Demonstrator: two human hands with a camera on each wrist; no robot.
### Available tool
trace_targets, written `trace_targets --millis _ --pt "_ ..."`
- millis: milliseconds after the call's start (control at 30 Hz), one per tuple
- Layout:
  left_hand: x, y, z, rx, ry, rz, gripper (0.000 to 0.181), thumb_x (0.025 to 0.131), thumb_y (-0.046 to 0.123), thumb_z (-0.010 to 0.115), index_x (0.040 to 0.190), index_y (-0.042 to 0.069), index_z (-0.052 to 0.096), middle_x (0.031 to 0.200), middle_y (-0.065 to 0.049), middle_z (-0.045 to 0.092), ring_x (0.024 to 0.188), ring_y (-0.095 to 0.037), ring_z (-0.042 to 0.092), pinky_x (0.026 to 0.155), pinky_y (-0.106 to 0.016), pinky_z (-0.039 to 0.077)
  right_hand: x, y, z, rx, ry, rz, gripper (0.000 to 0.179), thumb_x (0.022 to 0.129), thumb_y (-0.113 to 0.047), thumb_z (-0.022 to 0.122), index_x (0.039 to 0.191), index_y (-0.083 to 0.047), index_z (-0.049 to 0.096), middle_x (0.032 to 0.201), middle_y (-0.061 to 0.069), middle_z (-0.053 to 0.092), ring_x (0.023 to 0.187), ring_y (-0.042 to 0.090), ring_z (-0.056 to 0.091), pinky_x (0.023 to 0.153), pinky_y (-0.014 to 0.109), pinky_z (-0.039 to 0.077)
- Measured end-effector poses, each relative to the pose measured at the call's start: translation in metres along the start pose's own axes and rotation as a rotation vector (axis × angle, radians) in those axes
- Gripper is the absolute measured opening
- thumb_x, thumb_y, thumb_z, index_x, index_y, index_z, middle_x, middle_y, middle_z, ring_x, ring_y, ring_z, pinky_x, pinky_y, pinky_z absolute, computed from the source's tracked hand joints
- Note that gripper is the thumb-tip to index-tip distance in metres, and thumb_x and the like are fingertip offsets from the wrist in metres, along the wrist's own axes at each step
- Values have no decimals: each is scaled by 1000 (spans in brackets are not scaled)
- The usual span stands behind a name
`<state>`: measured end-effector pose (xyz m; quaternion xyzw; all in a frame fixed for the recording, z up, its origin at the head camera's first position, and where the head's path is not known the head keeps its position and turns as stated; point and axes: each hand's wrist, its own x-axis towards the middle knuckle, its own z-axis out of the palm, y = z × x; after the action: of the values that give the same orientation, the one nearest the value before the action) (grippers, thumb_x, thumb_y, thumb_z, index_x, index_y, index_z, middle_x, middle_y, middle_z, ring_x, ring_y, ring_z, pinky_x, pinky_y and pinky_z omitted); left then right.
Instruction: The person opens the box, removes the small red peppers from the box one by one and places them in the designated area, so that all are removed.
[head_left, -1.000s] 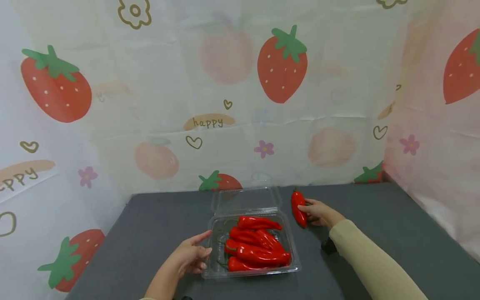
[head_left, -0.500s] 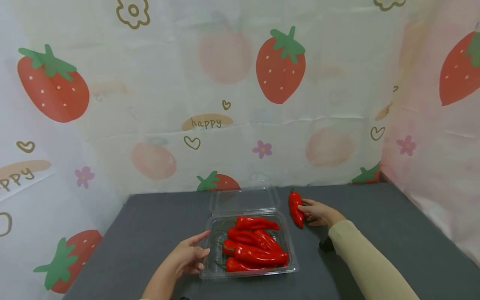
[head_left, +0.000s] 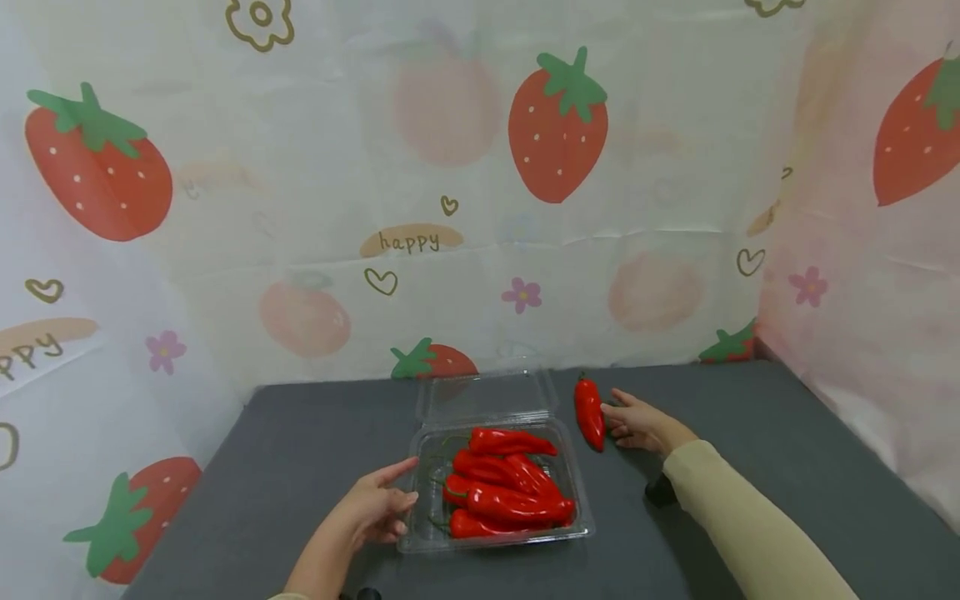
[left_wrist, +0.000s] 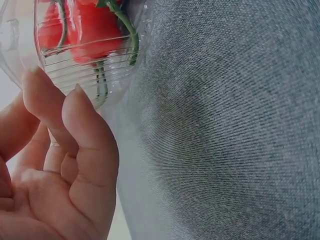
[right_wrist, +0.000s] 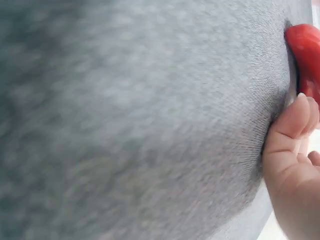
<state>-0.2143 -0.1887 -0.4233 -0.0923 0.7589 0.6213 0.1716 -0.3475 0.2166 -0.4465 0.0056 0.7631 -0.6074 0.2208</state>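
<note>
Red and glossy, one chili pepper (head_left: 589,414) lies right of lower centre, the right hand (head_left: 637,422) just beside it, fingers loosely parted. At lower centre, the left hand (head_left: 373,507), fingers apart, is at a chili-filled plastic clamshell's (head_left: 572,468) left edge.

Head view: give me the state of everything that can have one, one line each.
Container, open, flat on the table
Lid, raised, folded back
Peppers in the container, lying on their sides, heaped together
Lone pepper, lying outside the container
Left grip, relaxed, at the container's left edge
Right grip, relaxed beside the lone pepper, not wrapped around it; contact unclear
</note>
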Motion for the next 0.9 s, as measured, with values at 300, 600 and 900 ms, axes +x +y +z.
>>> trace_targets --millis 300,600,900 --pt "-1 0 -1 12 12 -13 62 92 3 63 149 6 37 66 -3 52 44 -7 49 44 -21 42 -10 -2 0 123 74 -21 68 106 -21 41 156 -7 -3 70 -1 44 62 12 45 61 26 39" --pt "1 0 2 16 40 -18 61 91 2 63 148 7 41 66 -4 53 44 -8 48 44 -22 43 -33 -13 -6 218 68 -58 69 106 -22 42 156 -10 -4 73 -2 53 61 10 49 60 25 42" --pt "-1 0 2 11 14 0 62 91 2 62 149 6 38 66 -3 52 45 -7 50 45 -22 44 -59 -30 9 201 -9 -132 69 105 -22 45 157 -8 2 94 5 59 80 15 60 73 30 50"
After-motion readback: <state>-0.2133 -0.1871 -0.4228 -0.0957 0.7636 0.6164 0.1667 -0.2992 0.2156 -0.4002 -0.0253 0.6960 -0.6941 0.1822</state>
